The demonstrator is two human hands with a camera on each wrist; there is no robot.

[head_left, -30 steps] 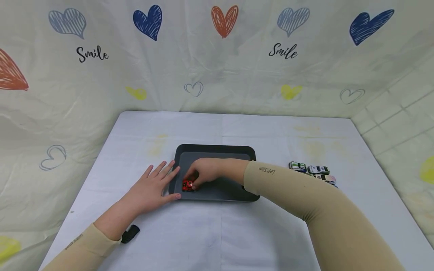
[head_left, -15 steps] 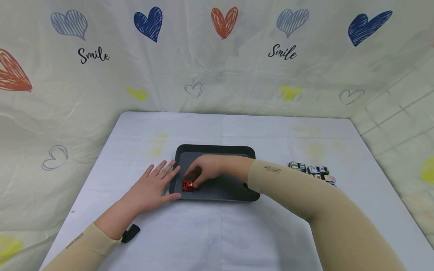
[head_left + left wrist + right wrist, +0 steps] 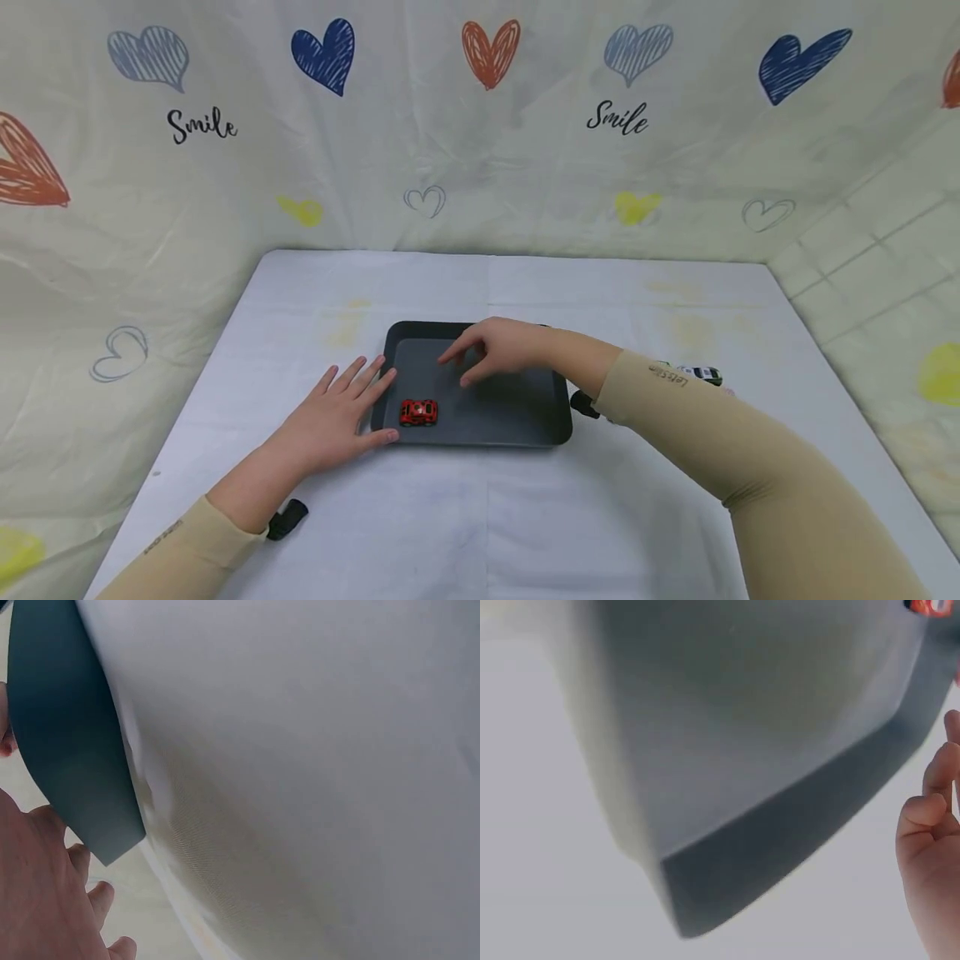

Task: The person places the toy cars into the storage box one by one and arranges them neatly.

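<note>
A red toy car [image 3: 418, 412] with black markings sits in the near left corner of the dark grey baking tray [image 3: 495, 429]. The left hand [image 3: 333, 417] has its fingers spread, and they touch the tray's left rim. In the left wrist view that hand [image 3: 37, 877] shows beside the tray's outer wall [image 3: 71, 735]. Above the tray's middle hovers the right hand [image 3: 506, 346], fingers loosely bent, holding nothing. The right wrist view shows the right hand [image 3: 937, 825] at the right edge, with part of the red car [image 3: 930, 606] at the top corner.
Several toy cars stand on the table to the tray's right; the right sleeve hides most of them, and a white one [image 3: 703, 375] shows. A white cloth [image 3: 420, 517] covers the table. Behind it hangs a curtain [image 3: 480, 150] printed with hearts.
The right hand has let go of the red car and moved up and to the right, over the tray's middle. The car stays in the tray, and the left hand has kept its place.
</note>
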